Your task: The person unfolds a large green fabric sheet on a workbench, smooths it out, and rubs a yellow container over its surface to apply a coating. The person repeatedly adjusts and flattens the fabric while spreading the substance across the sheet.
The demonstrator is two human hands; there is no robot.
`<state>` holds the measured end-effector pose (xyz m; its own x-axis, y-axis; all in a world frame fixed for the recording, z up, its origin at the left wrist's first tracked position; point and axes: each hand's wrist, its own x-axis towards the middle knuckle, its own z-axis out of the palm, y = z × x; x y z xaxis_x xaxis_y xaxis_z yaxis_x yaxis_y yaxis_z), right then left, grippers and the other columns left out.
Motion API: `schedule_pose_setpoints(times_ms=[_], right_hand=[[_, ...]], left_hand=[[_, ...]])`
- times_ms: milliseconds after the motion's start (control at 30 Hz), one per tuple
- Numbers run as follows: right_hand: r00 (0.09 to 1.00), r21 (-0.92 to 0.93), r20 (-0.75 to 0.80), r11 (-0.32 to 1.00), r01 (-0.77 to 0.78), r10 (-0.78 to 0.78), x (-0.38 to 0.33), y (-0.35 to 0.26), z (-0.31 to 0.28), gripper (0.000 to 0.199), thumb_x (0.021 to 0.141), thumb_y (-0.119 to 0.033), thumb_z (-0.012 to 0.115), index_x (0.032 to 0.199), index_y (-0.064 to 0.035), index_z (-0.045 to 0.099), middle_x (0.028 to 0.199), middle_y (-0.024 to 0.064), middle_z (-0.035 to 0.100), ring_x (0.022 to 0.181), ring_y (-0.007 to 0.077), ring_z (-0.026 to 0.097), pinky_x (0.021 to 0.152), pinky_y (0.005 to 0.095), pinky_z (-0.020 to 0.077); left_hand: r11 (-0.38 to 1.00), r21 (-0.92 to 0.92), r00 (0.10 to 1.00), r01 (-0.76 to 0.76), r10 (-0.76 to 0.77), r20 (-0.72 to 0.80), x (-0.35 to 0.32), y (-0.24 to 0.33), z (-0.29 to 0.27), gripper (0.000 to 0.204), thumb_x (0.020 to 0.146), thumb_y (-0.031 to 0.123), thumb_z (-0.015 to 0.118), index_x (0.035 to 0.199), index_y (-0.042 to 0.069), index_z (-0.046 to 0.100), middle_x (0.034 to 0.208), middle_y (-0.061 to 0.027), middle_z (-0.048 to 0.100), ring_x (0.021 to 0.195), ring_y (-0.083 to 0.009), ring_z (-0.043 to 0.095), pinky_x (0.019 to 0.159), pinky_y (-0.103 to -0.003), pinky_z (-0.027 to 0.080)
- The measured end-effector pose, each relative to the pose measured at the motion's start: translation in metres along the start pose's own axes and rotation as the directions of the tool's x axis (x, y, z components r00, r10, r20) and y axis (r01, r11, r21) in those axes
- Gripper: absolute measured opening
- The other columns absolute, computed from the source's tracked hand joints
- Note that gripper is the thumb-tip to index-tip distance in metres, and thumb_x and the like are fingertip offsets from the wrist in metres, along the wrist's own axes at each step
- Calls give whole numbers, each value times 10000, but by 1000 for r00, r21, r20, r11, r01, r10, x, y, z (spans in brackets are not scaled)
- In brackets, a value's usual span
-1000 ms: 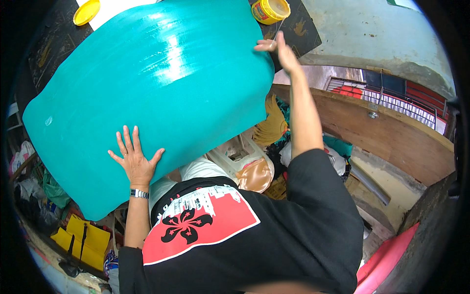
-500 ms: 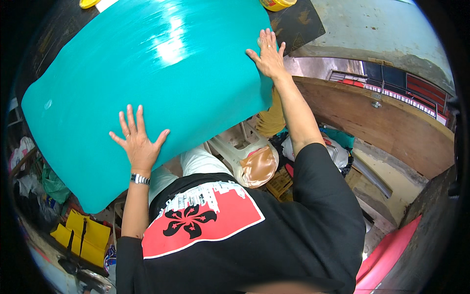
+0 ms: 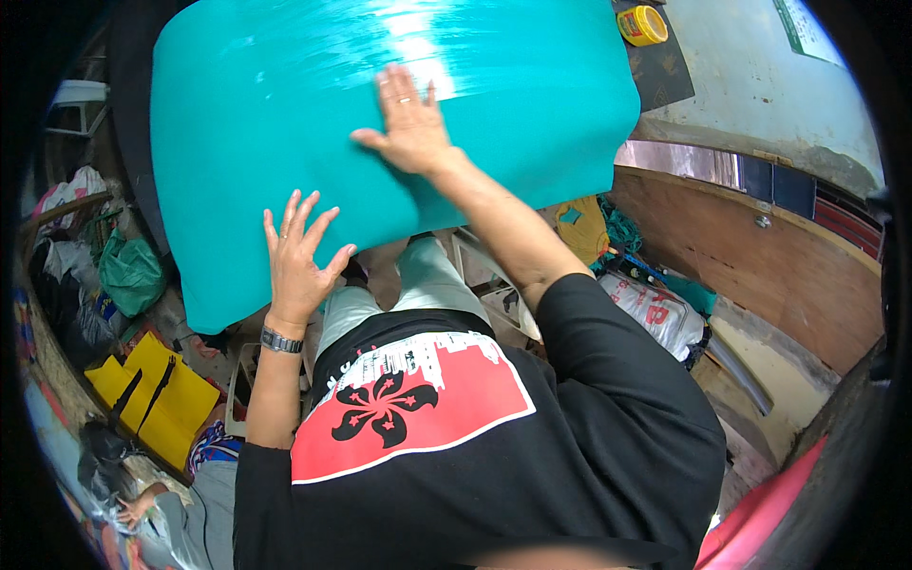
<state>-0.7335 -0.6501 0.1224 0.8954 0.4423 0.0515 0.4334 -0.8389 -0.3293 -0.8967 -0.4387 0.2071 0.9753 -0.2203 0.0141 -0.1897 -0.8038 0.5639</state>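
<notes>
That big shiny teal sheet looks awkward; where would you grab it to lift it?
Probably by two opposite edges of the big glossy teal sheet, one hand each side. It is broad, smooth and flat, so the left hand and right hand only press open-palmed on its face.

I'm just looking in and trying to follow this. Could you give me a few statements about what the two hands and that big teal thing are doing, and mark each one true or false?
1. Both hands lie flat, fingers spread, on the big teal sheet. True.
2. The right hand is closed around a yellow tub. False: the yellow tub stands apart at the top, untouched, and the hand is open on the sheet.
3. The left hand is near the sheet's lower edge, and a wristwatch is on that wrist. True.
4. The teal sheet is rolled into a tight tube. False: it is spread wide and glossy.
5. A yellow folder-like thing lies at lower left. True.
</notes>
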Motion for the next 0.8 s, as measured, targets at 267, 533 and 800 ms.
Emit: schedule_pose_setpoints(times_ms=[267,533,800], right_hand=[[983,124,-1,976,180,-182,4,-82,31,982,876,-750,400,1537,-43,232,1611,186,158,1506,327,89,1185,578,3],[957,-165,50,948,-274,285,-48,65,-33,859,916,-701,368,1557,-152,212,1636,81,139,1511,241,115,1141,669,-46],[672,-189,-22,657,-730,740,-93,298,-127,861,935,-725,275,1579,-185,90,1650,41,34,1518,231,28,1148,663,-18]], left_hand=[[997,12,997,-73,72,27,-27,-22,-2,530,783,353,763,1253,148,629,1463,-98,457,1423,-315,323,1161,-620,133],[974,97,959,-205,180,220,29,1,32,963,637,520,817,1462,209,429,1607,-106,224,1492,-328,148,1156,-654,84],[964,257,972,-67,4,237,45,18,61,1100,642,687,728,1535,216,293,1634,-115,125,1502,-379,33,1096,-735,3]])
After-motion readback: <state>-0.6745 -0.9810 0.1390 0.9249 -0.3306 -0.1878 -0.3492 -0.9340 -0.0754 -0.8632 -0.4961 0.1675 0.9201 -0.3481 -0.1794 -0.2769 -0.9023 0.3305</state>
